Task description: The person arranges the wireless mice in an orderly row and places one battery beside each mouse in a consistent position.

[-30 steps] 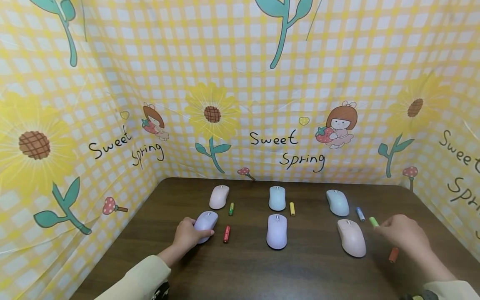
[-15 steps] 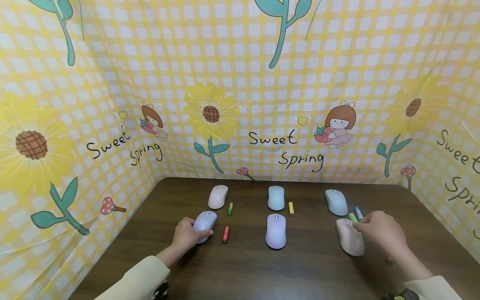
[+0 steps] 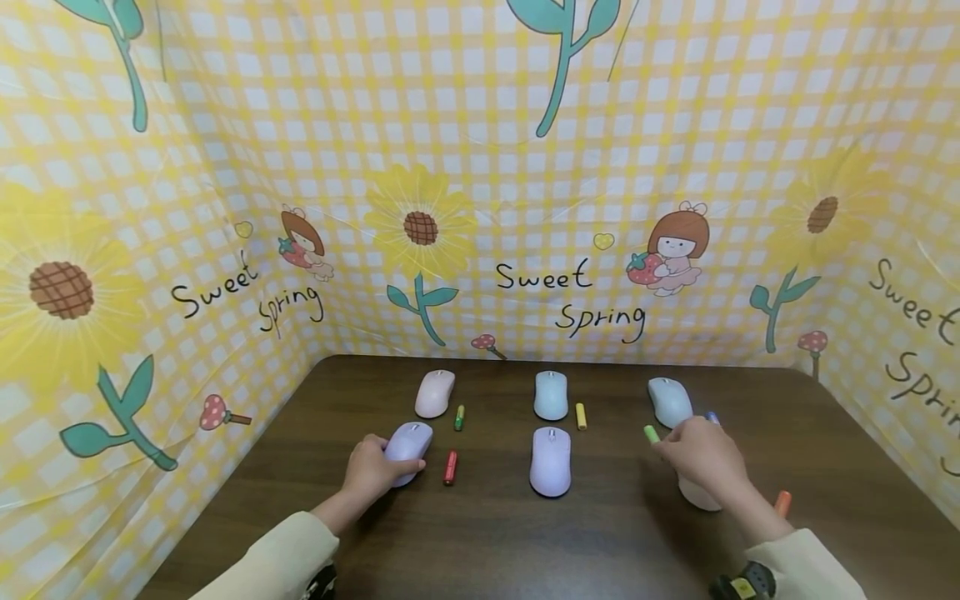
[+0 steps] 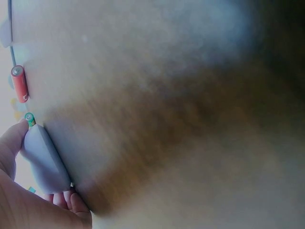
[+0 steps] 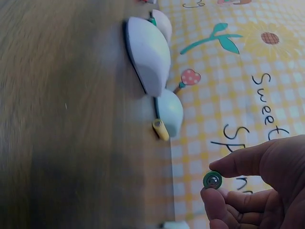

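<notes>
My left hand (image 3: 372, 472) grips a lavender computer mouse (image 3: 409, 443) by its sides, at the left of the table. In the left wrist view, thumb and fingers lie along either side of that mouse (image 4: 45, 162). Between thumb and fingertips, my right hand (image 3: 703, 454) pinches a light green battery (image 3: 651, 434); its end (image 5: 212, 180) faces the camera in the right wrist view. The hand is above the table, in front of a pale pink mouse (image 3: 699, 497) that it mostly hides. A blue battery (image 3: 712, 418) shows just behind the hand.
Near the left hand lie a red battery (image 3: 450, 468), a green battery (image 3: 459, 417) and a pink mouse (image 3: 435, 393). Mid-table are a lavender mouse (image 3: 551, 462), a light blue mouse (image 3: 551, 396) and a yellow battery (image 3: 581, 417). Rightward are another blue mouse (image 3: 670, 402) and an orange battery (image 3: 783, 503).
My right hand has moved left with the light green battery, passing over the pale pink mouse and covering most of it. My left hand stays on the lavender mouse.
</notes>
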The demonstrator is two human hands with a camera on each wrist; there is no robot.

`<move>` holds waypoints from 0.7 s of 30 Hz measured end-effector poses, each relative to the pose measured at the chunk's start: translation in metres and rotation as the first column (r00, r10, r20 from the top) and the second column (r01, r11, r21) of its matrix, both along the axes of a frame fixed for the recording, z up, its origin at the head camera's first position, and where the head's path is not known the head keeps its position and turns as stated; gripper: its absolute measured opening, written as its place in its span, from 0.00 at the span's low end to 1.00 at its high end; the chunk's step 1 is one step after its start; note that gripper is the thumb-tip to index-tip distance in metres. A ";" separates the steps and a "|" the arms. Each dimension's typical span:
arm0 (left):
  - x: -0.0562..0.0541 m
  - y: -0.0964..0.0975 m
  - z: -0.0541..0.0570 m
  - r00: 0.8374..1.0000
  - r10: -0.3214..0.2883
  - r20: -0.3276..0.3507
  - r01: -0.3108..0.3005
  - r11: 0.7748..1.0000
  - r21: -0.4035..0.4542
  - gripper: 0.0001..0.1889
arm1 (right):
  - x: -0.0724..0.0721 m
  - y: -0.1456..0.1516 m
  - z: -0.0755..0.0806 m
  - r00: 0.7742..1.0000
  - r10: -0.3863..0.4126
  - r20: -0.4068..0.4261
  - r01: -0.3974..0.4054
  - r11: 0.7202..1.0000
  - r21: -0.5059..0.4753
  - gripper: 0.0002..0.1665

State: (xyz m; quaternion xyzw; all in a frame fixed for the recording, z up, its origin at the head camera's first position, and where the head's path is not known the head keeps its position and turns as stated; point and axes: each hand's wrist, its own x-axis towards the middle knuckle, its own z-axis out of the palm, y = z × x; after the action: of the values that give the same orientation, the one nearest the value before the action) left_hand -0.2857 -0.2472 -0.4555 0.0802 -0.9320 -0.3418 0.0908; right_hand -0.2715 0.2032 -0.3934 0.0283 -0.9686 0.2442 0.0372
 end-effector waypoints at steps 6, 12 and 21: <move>0.000 0.000 0.000 1.000 -0.001 -0.006 0.001 1.000 0.000 0.35 | -0.004 -0.015 -0.008 1.000 -0.019 0.024 0.020 0.999 -0.037 0.25; -0.001 0.001 0.001 1.000 0.007 -0.014 -0.007 1.000 -0.004 0.35 | -0.009 -0.031 -0.016 0.999 -0.005 0.054 0.008 0.999 -0.042 0.23; 0.001 0.002 0.002 1.000 0.004 -0.009 -0.004 1.000 -0.010 0.35 | -0.014 -0.055 -0.025 0.987 -0.024 0.159 0.028 0.999 -0.023 0.14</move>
State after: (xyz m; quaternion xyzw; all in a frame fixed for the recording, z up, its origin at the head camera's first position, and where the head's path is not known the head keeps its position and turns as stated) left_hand -0.2847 -0.2449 -0.4534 0.0800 -0.9331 -0.3370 0.0960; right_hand -0.2854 0.1483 -0.4179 -0.0042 -0.9656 0.2573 -0.0366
